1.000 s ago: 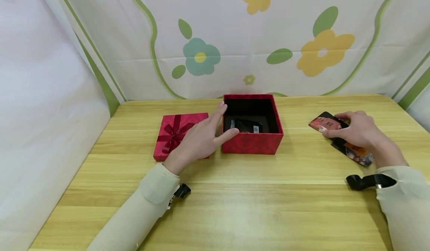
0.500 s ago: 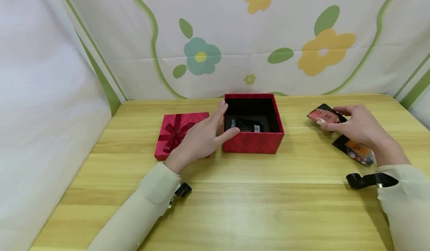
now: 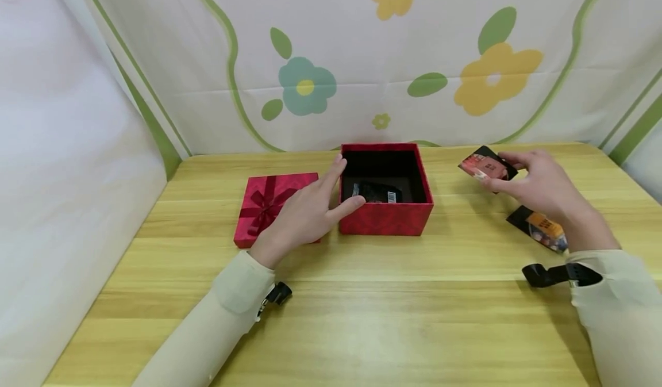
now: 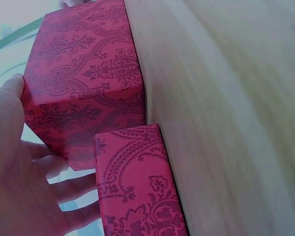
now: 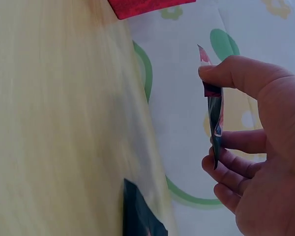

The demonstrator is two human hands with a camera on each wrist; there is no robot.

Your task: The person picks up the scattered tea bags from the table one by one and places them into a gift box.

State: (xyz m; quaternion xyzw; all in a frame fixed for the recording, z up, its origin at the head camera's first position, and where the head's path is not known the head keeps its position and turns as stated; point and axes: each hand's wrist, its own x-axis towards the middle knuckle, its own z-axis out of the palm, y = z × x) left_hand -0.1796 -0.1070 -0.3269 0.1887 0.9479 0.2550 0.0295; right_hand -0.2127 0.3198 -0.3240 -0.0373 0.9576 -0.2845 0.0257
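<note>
My right hand pinches a small black sachet with a red-pink printed front between thumb and fingers, raised above the table. In the right wrist view the sachet shows edge-on. A second black sachet with an orange label lies on the table below that hand. My left hand, fingers extended and thumb spread, rests at the left side and front corner of an open red patterned gift box. Inside the box lies a black packet with a barcode. The left wrist view shows the hand touching the box.
A red box lid with a dark red ribbon bow lies left of the box, partly under my left hand and wrist. The wooden table ends at a white curtain printed with flowers.
My right hand has lifted the red-pink sachet off the table and moved it up and slightly left, away from the orange-labelled sachet. The left hand stays at the box.
</note>
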